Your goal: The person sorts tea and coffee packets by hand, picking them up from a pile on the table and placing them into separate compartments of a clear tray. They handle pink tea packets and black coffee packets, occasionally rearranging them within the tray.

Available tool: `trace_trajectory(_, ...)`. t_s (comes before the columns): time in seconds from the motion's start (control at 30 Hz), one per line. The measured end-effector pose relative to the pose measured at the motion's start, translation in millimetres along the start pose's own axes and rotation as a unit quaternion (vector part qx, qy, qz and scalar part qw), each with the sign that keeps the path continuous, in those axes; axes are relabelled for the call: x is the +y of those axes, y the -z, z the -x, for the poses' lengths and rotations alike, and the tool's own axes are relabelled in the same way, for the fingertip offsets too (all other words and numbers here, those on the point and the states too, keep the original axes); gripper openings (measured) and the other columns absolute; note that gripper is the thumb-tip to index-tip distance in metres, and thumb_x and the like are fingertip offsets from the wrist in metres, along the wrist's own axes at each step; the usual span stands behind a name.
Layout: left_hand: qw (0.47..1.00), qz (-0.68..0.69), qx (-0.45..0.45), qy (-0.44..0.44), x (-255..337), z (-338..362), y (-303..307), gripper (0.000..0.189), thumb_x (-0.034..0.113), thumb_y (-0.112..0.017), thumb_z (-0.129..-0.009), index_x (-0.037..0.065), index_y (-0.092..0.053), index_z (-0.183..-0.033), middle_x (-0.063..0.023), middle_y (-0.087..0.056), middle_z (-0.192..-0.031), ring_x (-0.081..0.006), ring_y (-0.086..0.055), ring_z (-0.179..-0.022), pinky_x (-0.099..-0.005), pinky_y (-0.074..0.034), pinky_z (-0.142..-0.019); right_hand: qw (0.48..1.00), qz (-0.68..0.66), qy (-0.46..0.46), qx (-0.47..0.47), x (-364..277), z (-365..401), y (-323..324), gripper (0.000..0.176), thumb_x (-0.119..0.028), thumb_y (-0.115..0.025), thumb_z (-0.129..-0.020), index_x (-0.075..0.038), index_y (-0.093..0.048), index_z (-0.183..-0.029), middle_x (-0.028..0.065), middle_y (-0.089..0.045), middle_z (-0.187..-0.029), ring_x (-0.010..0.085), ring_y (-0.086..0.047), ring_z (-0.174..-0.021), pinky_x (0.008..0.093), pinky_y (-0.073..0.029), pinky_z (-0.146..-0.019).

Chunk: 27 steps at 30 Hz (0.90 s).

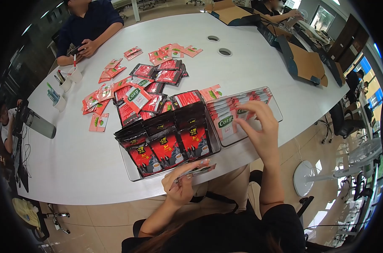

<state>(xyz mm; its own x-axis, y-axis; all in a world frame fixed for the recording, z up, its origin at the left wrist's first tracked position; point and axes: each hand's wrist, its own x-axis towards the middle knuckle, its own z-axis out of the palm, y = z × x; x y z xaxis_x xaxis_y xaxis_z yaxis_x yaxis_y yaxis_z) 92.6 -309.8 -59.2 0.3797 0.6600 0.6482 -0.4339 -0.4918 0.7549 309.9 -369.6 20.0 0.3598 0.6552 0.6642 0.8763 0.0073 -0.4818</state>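
My left hand (181, 185) is closed around a small stack of pink sachets (195, 170), held low at the table's front edge. My right hand (263, 126) reaches over a clear tray (278, 114) with rows of pink Cozy tea sachets (226, 126). Its thumb and forefinger are apart, with the thumb at the edge of the front sachets. Left of it, another clear tray (134, 173) holds black-and-red G7 coffee sachets (164, 147) standing upright in three columns. Behind it lies a loose pile of red coffee sachets (168, 76) and pink tea sachets (137, 98).
More pink sachets (160, 57) lie scattered farther back on the white table (259, 59). Pen cups (60, 103) and a grey bottle (41, 123) stand left. Opened cardboard boxes (303, 63) are at the far right. Another person (90, 25) sits across the table.
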Motion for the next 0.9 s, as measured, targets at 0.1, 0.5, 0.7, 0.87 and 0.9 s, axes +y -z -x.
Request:
trace_trajectory(0.1, 1.0, 0.008, -0.006, 0.008, -4, 3, 1, 0.025, 0.001, -0.042, -0.094, -0.011, -0.058, -0.107, -0.0228, -0.068, -0.098, -0.0288, -0.069, -0.09, -0.034, -0.053, -0.082, 0.991, -0.021, -0.038, -0.127, 5, 6, 15, 0.016, -0.019, -0.07, -0.079, -0.006, -0.067, -0.086, 0.0066, -0.064, -0.081, 0.0246, -0.058, -0.079, 0.0357, -0.046, -0.069)
trace_trajectory(0.5, 0.999, 0.018, -0.02, 0.039, -6, 6, 3, 0.024, -0.002, -0.043, -0.091, -0.011, -0.059, -0.106, -0.0224, -0.068, -0.098, -0.0297, -0.069, -0.087, -0.0349, -0.054, -0.081, 0.93, -0.002, -0.003, -0.369, -2, -5, 11, 0.038, -0.041, -0.061, -0.086, -0.004, -0.071, -0.087, 0.0106, -0.064, -0.079, 0.028, -0.06, -0.083, 0.0384, -0.047, -0.073)
trace_trajectory(0.7, 0.998, 0.006, -0.025, 0.054, -8, 11, 4, 0.023, 0.001, -0.045, -0.091, -0.01, -0.061, -0.104, -0.0206, -0.068, -0.096, -0.0295, -0.069, -0.084, -0.0341, -0.054, -0.079, 0.928, -0.015, 0.005, -0.371, 3, -8, 7, 0.039, -0.04, -0.061, -0.087, -0.003, -0.067, -0.098, 0.0118, -0.064, -0.088, 0.0292, -0.06, -0.087, 0.0385, -0.047, -0.076)
trace_trajectory(0.87, 0.998, -0.002, -0.026, 0.061, -6, 8, 4, 0.023, 0.002, -0.045, -0.091, -0.01, -0.061, -0.104, -0.0201, -0.069, -0.096, -0.0291, -0.069, -0.084, -0.0335, -0.054, -0.079, 0.928, -0.02, 0.017, -0.372, 5, -11, 4, 0.038, -0.039, -0.061, -0.088, -0.003, -0.065, -0.1, 0.0109, -0.064, -0.089, 0.0288, -0.06, -0.088, 0.0385, -0.046, -0.077)
trace_trajectory(0.9, 0.997, 0.004, -0.028, 0.066, -5, 8, 4, 0.023, 0.002, -0.045, -0.091, -0.01, -0.061, -0.104, -0.0202, -0.069, -0.096, -0.0292, -0.069, -0.084, -0.0336, -0.054, -0.079, 0.928, -0.021, 0.017, -0.373, 5, -11, 5, 0.038, -0.038, -0.061, -0.088, -0.003, -0.066, -0.1, 0.0107, -0.064, -0.09, 0.0286, -0.06, -0.088, 0.0383, -0.046, -0.077)
